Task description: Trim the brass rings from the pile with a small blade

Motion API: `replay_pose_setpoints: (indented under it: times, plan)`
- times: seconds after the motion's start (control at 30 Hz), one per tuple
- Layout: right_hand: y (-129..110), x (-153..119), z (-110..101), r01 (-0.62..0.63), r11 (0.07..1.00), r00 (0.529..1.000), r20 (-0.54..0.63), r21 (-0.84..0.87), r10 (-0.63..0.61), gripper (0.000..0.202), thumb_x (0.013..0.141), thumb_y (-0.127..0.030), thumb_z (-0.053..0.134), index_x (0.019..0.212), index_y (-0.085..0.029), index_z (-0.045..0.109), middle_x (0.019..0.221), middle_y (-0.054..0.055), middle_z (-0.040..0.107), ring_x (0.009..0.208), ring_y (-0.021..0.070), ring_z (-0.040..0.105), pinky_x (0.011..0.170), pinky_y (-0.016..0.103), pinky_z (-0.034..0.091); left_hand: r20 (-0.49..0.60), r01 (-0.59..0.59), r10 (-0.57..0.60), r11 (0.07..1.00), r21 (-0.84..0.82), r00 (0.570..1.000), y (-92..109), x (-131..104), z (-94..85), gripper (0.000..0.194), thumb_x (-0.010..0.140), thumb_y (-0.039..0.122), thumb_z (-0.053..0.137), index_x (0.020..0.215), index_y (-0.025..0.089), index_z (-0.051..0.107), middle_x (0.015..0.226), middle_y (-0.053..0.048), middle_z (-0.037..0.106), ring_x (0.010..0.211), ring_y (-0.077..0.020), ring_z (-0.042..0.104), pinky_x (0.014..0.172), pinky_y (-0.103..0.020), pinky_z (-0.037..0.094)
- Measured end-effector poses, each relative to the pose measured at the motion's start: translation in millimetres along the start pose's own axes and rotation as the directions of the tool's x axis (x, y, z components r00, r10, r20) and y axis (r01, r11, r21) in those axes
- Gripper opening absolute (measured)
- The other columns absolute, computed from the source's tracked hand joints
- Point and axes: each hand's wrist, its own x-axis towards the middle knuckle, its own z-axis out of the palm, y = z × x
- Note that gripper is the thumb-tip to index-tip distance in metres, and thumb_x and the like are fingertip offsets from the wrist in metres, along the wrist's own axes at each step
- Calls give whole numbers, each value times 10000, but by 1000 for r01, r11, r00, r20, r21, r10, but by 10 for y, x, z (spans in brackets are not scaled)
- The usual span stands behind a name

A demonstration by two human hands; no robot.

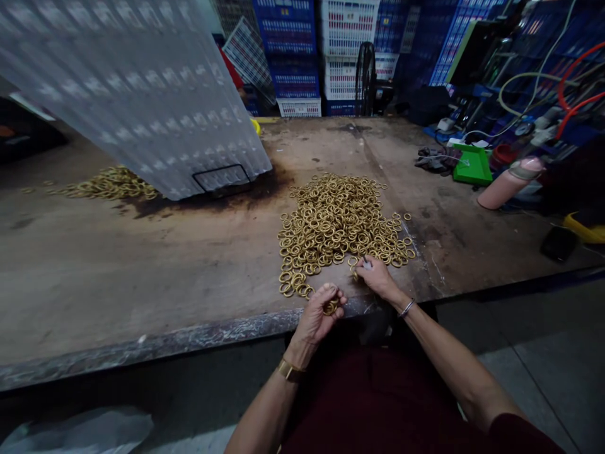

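Observation:
A heap of brass-coloured rings [338, 217] lies on the worn wooden table [212, 271], close to its front edge. My left hand [321, 312], palm up with curled fingers, holds several of these rings at the near left side of the heap. To its right, my right hand [375, 274] pinches a small tool [366, 263] with a dark tip and pale body, at the heap's near edge. A ring sits by the fingertips of my right hand; whether it is gripped is too small to tell.
A tall stack of translucent ribbed trays [155, 94] stands at the back left, with more rings [111, 184] beside it. On the right are a green tray [472, 165], a pink bottle [510, 183] and hoses. Crates [288, 57] and a fan [366, 79] stand behind the table.

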Motion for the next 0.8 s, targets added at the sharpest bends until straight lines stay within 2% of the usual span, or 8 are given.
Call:
replay_pose_setpoints:
  times: [0.1, 0.17, 0.23, 0.37, 0.47, 0.6, 0.7, 0.8]
  plan:
    - [-33, -70, -23, -183, 927, 977, 167, 328, 134, 178, 626, -311, 543, 737, -203, 455, 542, -87, 458, 389, 49, 276, 385, 187, 207, -54, -138, 149, 976, 171, 987, -7, 13, 60, 346, 591, 330, 773, 795, 160, 552, 609, 42, 527, 502, -66, 492, 391, -143, 326]
    - [-58, -125, -23, -253, 879, 956, 245, 404, 162, 228, 602, -324, 566, 755, -205, 445, 534, -93, 469, 366, 37, 254, 359, 178, 170, -79, -208, 248, 919, 334, 966, -22, 21, 98, 358, 627, 383, 741, 855, 163, 575, 537, 66, 495, 419, -47, 421, 371, -147, 292]
    - [-74, -170, -9, -265, 868, 951, 265, 420, 162, 244, 587, -313, 580, 763, -204, 451, 519, -99, 460, 360, 32, 263, 354, 169, 172, -75, -233, 302, 850, 473, 950, -40, 31, 126, 367, 660, 410, 707, 900, 158, 593, 486, 81, 465, 374, -37, 371, 364, -151, 276]
    - [-82, -214, 26, -196, 903, 965, 238, 383, 108, 215, 605, -306, 569, 769, -202, 480, 492, -112, 408, 380, 39, 277, 374, 169, 207, -81, -201, 282, 830, 519, 956, -68, 76, 124, 400, 668, 446, 690, 926, 160, 585, 505, 79, 473, 369, -37, 375, 355, -151, 269]
    - [-97, -226, 30, -42, 956, 986, 167, 290, -7, 171, 624, -308, 561, 738, -189, 514, 527, -91, 423, 452, 53, 333, 434, 178, 274, -87, -152, 216, 873, 463, 973, -80, 111, 81, 428, 651, 487, 697, 895, 161, 565, 532, 71, 487, 377, -35, 386, 352, -143, 260]
    - [-131, -235, 27, 149, 975, 978, 121, 167, -170, 130, 651, -299, 551, 689, -175, 546, 595, -60, 468, 552, 70, 396, 519, 187, 332, -79, -105, 142, 930, 351, 987, -82, 119, 37, 423, 611, 481, 732, 804, 157, 541, 548, 65, 484, 402, -33, 399, 359, -132, 242]
    - [-135, -237, 40, 138, 971, 975, 144, 195, -168, 126, 650, -291, 541, 690, -172, 559, 593, -55, 475, 549, 71, 395, 514, 186, 334, -97, -160, 211, 912, 378, 973, -85, 100, 25, 384, 643, 452, 714, 843, 163, 558, 562, 62, 497, 407, -39, 396, 363, -142, 252]
    - [-130, -251, 56, 12, 962, 979, 190, 272, -66, 141, 637, -305, 552, 690, -174, 560, 549, -67, 449, 490, 60, 363, 458, 181, 302, -64, -260, 343, 809, 526, 937, -96, 71, 25, 294, 706, 375, 667, 912, 173, 609, 531, 62, 503, 404, -49, 378, 389, -164, 280]
